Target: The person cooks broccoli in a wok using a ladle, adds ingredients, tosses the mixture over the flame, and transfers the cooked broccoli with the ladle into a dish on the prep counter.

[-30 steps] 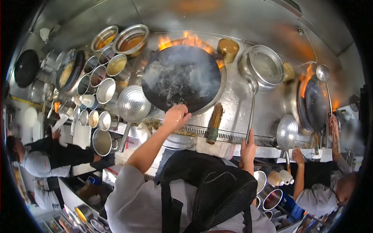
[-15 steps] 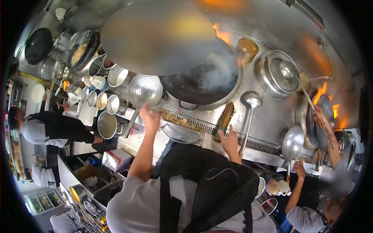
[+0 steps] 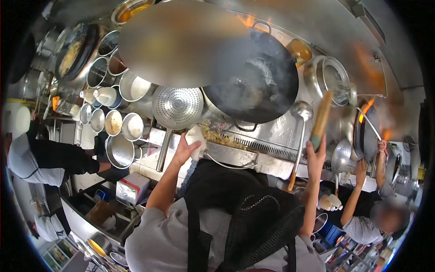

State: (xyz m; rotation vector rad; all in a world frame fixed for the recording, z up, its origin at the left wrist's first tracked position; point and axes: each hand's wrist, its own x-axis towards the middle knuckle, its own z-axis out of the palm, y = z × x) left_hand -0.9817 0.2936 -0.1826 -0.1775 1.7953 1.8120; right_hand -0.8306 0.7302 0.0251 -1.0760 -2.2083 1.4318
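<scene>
My left hand [image 3: 186, 150] is closed on a folded white cloth [image 3: 196, 138], just in front of the stove's edge. Close by on the left lies a perforated skimmer [image 3: 177, 106], its handle pointing toward me. In my right hand [image 3: 316, 156] is a bamboo wok brush [image 3: 321, 119] with a green band, held upright above the stovetop. A large black wok [image 3: 272, 102] steams on the burner ahead, with liquid and whitish foam inside; a blurred patch hides its left part. Between the wok and the brush rests a ladle [image 3: 301, 110], its wooden-ended handle toward me.
Metal seasoning pots [image 3: 114, 122] cluster at the left. A strip of food scraps [image 3: 224, 137] lies along the gutter. A steel pot with a strainer [image 3: 334, 77] stands at the back right. A co-worker [image 3: 369, 217] works at a flaming wok [image 3: 369, 131] on the right; another person [image 3: 36, 156] stands far left.
My left hand, open near the skimmer before, now grips the white cloth. My right hand has lifted the bamboo brush off the stove edge and carried it right. The view has shifted slightly.
</scene>
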